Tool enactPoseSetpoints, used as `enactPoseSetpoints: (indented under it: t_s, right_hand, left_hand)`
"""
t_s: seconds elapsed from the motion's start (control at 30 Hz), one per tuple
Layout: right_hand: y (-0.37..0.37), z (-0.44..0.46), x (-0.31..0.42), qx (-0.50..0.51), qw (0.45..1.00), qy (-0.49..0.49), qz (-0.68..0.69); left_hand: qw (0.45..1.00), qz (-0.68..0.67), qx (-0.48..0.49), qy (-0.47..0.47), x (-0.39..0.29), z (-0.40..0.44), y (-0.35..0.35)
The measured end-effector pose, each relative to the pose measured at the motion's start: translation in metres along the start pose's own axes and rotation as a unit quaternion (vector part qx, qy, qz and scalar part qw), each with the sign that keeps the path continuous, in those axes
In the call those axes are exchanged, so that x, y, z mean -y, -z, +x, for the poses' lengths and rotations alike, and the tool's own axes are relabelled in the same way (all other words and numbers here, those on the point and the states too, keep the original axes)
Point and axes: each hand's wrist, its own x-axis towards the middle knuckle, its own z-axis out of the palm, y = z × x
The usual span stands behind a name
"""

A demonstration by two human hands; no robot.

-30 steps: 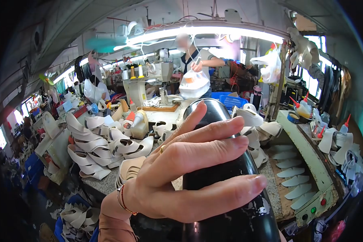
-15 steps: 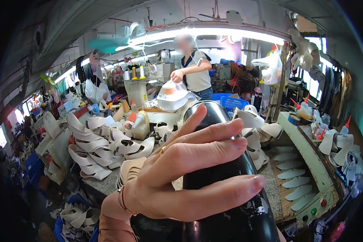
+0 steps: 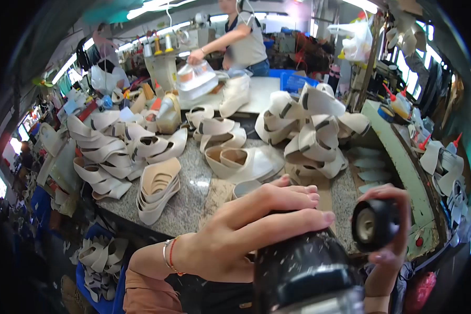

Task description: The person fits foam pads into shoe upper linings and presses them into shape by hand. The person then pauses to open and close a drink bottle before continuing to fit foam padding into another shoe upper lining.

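My left hand (image 3: 261, 225), with bracelets at the wrist, is wrapped over the top of a large black bottle (image 3: 309, 267) at the bottom centre. Close to the camera, the bottle shows scuffed paint and a shiny band, and its lower end runs out of view. To its right, my right hand (image 3: 397, 220) grips a round black cap (image 3: 374, 225), whose pale inner side faces left. Cap and bottle are apart. Beyond my left hand, pale shoe uppers (image 3: 240, 162) lie on the speckled worktop (image 3: 188, 209).
Stacked uppers (image 3: 102, 152) fill the left side, and a nested stack (image 3: 159, 188) lies nearer. A glue bottle (image 3: 168, 114) stands behind them. At right is a green machine housing (image 3: 403, 167). Across the table, a person (image 3: 251, 42) holds a plastic bag (image 3: 196, 78). A blue bin (image 3: 91, 261) sits lower left.
The black bottle has come down from its raised position with my left hand on it. My right hand and the cap have come into view. Across the table, the person's bag has moved left.
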Motion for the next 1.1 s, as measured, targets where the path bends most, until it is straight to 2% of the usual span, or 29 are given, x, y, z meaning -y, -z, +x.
enactPoseSetpoints:
  t_s: [0.07,0.2,0.23,0.3,0.37,0.4,0.5,0.57,0.63,0.67,0.77,0.87,0.97,1.0,1.07,1.1]
  right_hand:
    - [0.000,0.002,0.002,-0.020,0.994,0.098,-0.047]
    - [-0.004,0.011,0.012,0.083,0.965,0.195,-0.153]
    - [-0.007,0.016,0.020,0.132,0.951,0.189,-0.205]
    - [-0.011,0.027,0.030,0.231,0.911,0.173,-0.295]
    - [-0.007,0.033,0.026,0.295,0.885,0.151,-0.327]
    - [-0.004,0.037,0.024,0.321,0.883,0.151,-0.307]
    - [0.010,0.054,0.009,0.397,0.878,0.130,-0.233]
    - [0.015,0.066,-0.005,0.421,0.880,0.127,-0.181]
    - [0.018,0.077,-0.019,0.446,0.879,0.102,-0.135]
    - [0.019,0.079,-0.029,0.455,0.879,0.082,-0.112]
    - [0.021,0.077,-0.045,0.465,0.880,0.062,-0.071]
    - [0.018,0.078,-0.053,0.504,0.858,0.104,-0.008]
    - [0.016,0.077,-0.059,0.528,0.833,0.141,0.083]
    - [0.015,0.076,-0.062,0.529,0.826,0.152,0.118]
    - [0.011,0.074,-0.065,0.526,0.819,0.174,0.153]
    - [0.009,0.074,-0.066,0.524,0.814,0.185,0.171]
  left_hand:
    - [0.996,-0.066,0.024,0.057,0.014,-0.018,-0.014]
    - [0.967,-0.136,0.061,0.206,0.033,-0.042,-0.054]
    - [0.951,-0.154,0.078,0.255,0.036,-0.046,-0.063]
    - [0.945,-0.181,0.085,0.260,0.048,-0.057,-0.075]
    - [0.934,-0.217,0.088,0.270,0.054,-0.067,-0.084]
    - [0.943,-0.210,0.100,0.237,0.058,-0.069,-0.085]
    - [0.892,-0.348,0.132,0.257,0.064,-0.072,-0.087]
    - [0.808,-0.474,0.130,0.325,0.064,-0.072,-0.089]
    - [0.773,-0.502,0.173,0.347,0.077,-0.073,-0.089]
    - [0.750,-0.508,0.171,0.388,0.078,-0.070,-0.088]
    - [0.689,-0.570,0.149,0.422,0.090,-0.080,-0.094]
    - [0.631,-0.670,0.109,0.376,0.100,-0.101,-0.111]
    - [0.424,-0.814,0.111,0.381,0.085,-0.109,-0.126]
    - [0.389,-0.852,0.140,0.321,0.089,-0.115,-0.139]
    - [0.307,-0.905,0.139,0.259,0.081,-0.112,-0.153]
    - [0.332,-0.894,0.141,0.266,0.079,-0.109,-0.152]
